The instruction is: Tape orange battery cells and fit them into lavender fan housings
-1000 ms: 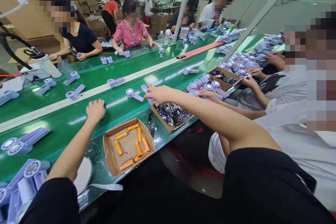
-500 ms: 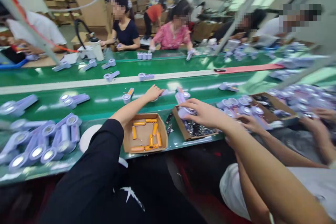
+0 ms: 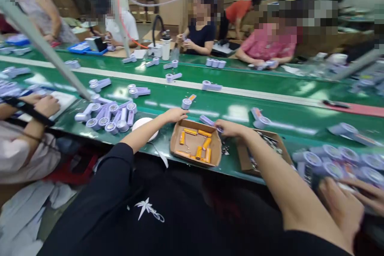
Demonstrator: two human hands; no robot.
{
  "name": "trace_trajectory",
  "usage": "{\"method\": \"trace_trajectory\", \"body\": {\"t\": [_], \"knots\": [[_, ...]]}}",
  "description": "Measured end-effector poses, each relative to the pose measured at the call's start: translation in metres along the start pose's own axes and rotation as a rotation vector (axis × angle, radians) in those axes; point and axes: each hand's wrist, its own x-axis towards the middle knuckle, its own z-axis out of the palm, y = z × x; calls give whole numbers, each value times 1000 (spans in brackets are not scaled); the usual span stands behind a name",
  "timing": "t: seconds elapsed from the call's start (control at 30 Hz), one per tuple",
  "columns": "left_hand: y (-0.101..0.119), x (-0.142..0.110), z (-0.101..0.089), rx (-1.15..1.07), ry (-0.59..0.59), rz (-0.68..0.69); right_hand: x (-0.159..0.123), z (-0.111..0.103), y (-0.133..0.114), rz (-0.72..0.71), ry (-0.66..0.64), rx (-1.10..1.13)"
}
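Note:
My left hand is over the back left edge of a cardboard box of orange cylindrical batteries. Its fingers stretch out to the right, and nothing shows in them. Just beyond them lies a lilac handheld fan with an orange piece in its handle. At the box's back right corner, my right hand has its fingers closed on one end of a lilac fan part. The part's other end points left, and the fingers partly cover it.
A second cardboard box holds small dark and metallic parts under my right forearm. Piled lilac fans lie left, beside a white round plate. Other fans dot the green conveyor. A co-worker's hands are close on the right.
The view has swung left. My right hand has moved from the box of small parts toward the battery box, with a lilac fan part. My left hand has drawn back leftward.

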Motion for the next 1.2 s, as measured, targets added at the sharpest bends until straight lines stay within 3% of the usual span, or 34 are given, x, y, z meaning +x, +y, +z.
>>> {"method": "trace_trajectory", "body": {"t": [0.07,0.17,0.27,0.4,0.5,0.57,0.63,0.7,0.8,0.9,1.0,1.07,1.13,1.2], "knots": [[-4,-44,2,-2,39,-73,-8,3,10,-18,14,25],[-17,-135,8,6,2,-147,-33,1,14,-5,203,131],[-42,-206,16,20,-119,-222,-62,-4,-17,6,367,280],[-65,-228,28,52,-166,-263,-72,13,-96,-71,471,532],[-51,-234,32,67,-102,-268,-61,51,-155,-92,452,730],[-27,-247,35,80,46,-254,-52,80,-190,-52,392,873],[1,-264,38,84,299,-194,-47,103,-221,-61,280,983],[20,-282,38,80,525,-88,-47,118,-246,-179,136,1021],[23,-295,30,88,697,25,-52,125,-265,-460,-7,852],[6,-290,18,115,808,-12,-50,115,-249,-502,6,645],[-6,-275,12,135,776,31,-30,88,-199,-273,195,555],[-7,-263,14,122,723,81,-7,70,-162,-143,293,329],[-7,-251,19,90,657,105,17,58,-132,-155,243,44],[-8,-240,26,58,594,110,35,55,-114,-256,134,-106]]}}
